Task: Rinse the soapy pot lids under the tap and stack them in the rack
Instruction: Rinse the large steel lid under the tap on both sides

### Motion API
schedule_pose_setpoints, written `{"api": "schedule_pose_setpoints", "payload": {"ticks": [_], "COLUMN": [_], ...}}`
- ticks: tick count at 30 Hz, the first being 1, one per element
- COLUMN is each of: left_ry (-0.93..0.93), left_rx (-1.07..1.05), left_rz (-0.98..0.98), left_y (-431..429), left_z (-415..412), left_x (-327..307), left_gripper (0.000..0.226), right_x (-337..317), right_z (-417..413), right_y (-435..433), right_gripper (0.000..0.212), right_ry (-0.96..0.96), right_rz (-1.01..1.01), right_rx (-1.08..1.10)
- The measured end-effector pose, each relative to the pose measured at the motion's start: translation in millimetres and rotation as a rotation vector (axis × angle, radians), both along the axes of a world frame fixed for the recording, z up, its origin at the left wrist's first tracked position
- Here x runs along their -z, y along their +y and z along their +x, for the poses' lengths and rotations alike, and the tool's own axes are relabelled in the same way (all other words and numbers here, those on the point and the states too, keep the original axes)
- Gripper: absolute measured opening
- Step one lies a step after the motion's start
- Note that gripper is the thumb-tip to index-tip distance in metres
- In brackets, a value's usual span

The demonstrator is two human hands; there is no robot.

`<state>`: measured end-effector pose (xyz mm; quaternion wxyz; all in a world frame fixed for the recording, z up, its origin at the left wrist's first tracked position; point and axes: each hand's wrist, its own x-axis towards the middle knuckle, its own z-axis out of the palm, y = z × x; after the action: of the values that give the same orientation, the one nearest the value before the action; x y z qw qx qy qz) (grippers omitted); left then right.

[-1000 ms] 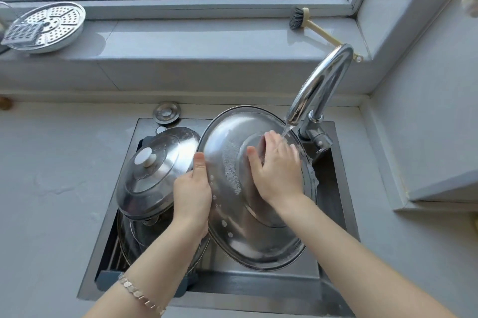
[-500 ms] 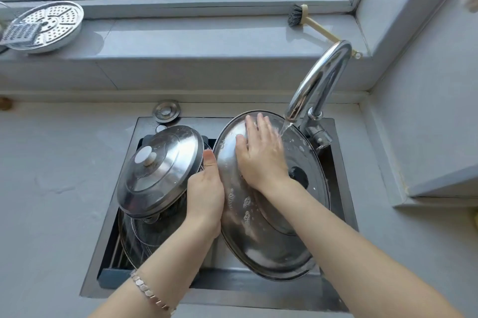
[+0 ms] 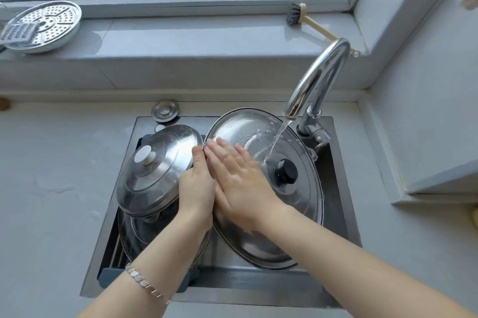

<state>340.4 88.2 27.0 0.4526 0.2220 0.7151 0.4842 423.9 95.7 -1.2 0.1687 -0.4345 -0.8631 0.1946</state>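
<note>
Item: large steel lid (image 3: 261,133), black knob, tilted over the sink (image 3: 341,188) beneath the running tap (image 3: 318,79). Our left grip (image 3: 198,188) clasps its left rim, thumb on top. Our right grip (image 3: 240,178) lies flat, fingers straight, on the wet face. We judge it stiff, light and slippery with soap, best held by rim or knob. Second lid (image 3: 157,170), white knob, sits stacked over the rack (image 3: 108,275) at left.

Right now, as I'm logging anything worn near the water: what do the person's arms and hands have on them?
Both forearms are bare, no sleeves or gloves in view. The left wrist wears a silver bracelet of small flat links. The left hand and right hand show no rings.
</note>
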Motion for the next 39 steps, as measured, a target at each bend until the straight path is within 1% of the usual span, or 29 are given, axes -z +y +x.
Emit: {"api": "schedule_pose_setpoints", "payload": {"ticks": [1, 2, 4, 7, 8, 10, 11, 12, 13, 14, 15, 16, 18, 19, 21, 22, 23, 24, 26, 27, 28, 29, 30, 32, 33, 34, 35, 37, 39], "left_ry": [-0.006, 0.010, 0.080, 0.170, 0.190, 0.227, 0.239, 0.245, 0.242, 0.235, 0.227, 0.210, 0.158, 0.131, 0.105, 0.107, 0.114, 0.128, 0.161, 0.172, 0.178, 0.177, 0.164, 0.132, 0.118, 0.103, 0.099, 0.137, 0.199], "left_rx": [0.007, 0.022, 0.066, 0.116, 0.127, 0.141, 0.149, 0.158, 0.165, 0.169, 0.172, 0.170, 0.141, 0.111, 0.069, 0.068, 0.073, 0.084, 0.110, 0.113, 0.114, 0.112, 0.106, 0.090, 0.085, 0.091, 0.108, 0.147, 0.160], "left_rz": [-0.009, -0.022, -0.034, 0.024, 0.048, 0.086, 0.093, 0.090, 0.084, 0.079, 0.071, 0.062, 0.050, 0.045, 0.036, 0.034, 0.032, 0.033, 0.048, 0.054, 0.057, 0.058, 0.056, 0.041, 0.036, 0.033, 0.036, 0.054, 0.067], "left_y": [-1, -2, -6, -12, -14, -16, -17, -18, -18, -18, -17, -15, -10, -7, -6, -8, -10, -13, -18, -19, -19, -18, -15, -11, -9, -8, -8, -8, -9], "left_z": [0, 1, 4, 6, 5, 5, 5, 6, 8, 9, 11, 12, 11, 9, 3, 1, 1, 1, 3, 4, 5, 5, 5, 3, 2, 1, 1, 4, 9], "left_x": [2, 3, 5, 2, 1, -3, -4, -3, -1, 2, 5, 7, 8, 9, 11, 12, 12, 11, 9, 8, 5, 4, 5, 7, 7, 8, 9, 8, 4], "left_gripper": [0.050, 0.054, 0.060, 0.055, 0.055, 0.055, 0.054, 0.054, 0.054, 0.054, 0.055, 0.057, 0.062, 0.063, 0.062, 0.060, 0.056, 0.053, 0.052, 0.052, 0.052, 0.052, 0.052, 0.050, 0.050, 0.050, 0.050, 0.053, 0.055], "right_x": [-1, -2, -1, 20, 34, 56, 59, 53, 44, 35, 25, 8, -3, -4, 0, 2, 4, 10, 16, 15, 12, 9, 6, -1, 0, 5, 12, 26, 30], "right_z": [1, 3, 7, 29, 40, 59, 61, 59, 52, 40, 28, 16, -8, -13, -11, -6, 1, 8, 27, 32, 32, 27, 18, 6, 8, 14, 19, 31, 41], "right_y": [4, 14, 45, 92, 102, 111, 111, 105, 99, 91, 81, 64, 29, 14, 4, 11, 22, 38, 75, 85, 85, 77, 64, 37, 35, 42, 54, 82, 100], "right_gripper": [0.066, 0.066, 0.062, 0.061, 0.069, 0.099, 0.107, 0.107, 0.093, 0.077, 0.066, 0.062, 0.064, 0.066, 0.065, 0.065, 0.066, 0.065, 0.060, 0.059, 0.060, 0.062, 0.063, 0.070, 0.073, 0.073, 0.069, 0.062, 0.067], "right_ry": [0.010, 0.021, 0.046, 0.102, 0.152, 0.361, 0.409, 0.392, 0.320, 0.228, 0.199, 0.197, 0.182, 0.166, 0.128, 0.126, 0.107, 0.097, 0.174, 0.212, 0.198, 0.148, 0.108, 0.087, 0.094, 0.106, 0.128, 0.186, 0.169], "right_rz": [-0.030, -0.082, -0.203, -0.481, -0.619, -0.926, -1.004, -0.990, -0.914, -0.764, -0.587, -0.439, -0.178, -0.083, 0.042, 0.038, -0.016, -0.136, -0.383, -0.458, -0.492, -0.492, -0.431, -0.185, -0.102, -0.088, -0.160, -0.414, -0.634], "right_rx": [0.017, 0.090, 0.328, 0.731, 0.841, 0.997, 1.068, 1.123, 1.134, 1.076, 0.953, 0.805, 0.525, 0.417, 0.288, 0.265, 0.300, 0.392, 0.742, 0.885, 0.928, 0.858, 0.703, 0.374, 0.290, 0.301, 0.400, 0.698, 0.933]}}
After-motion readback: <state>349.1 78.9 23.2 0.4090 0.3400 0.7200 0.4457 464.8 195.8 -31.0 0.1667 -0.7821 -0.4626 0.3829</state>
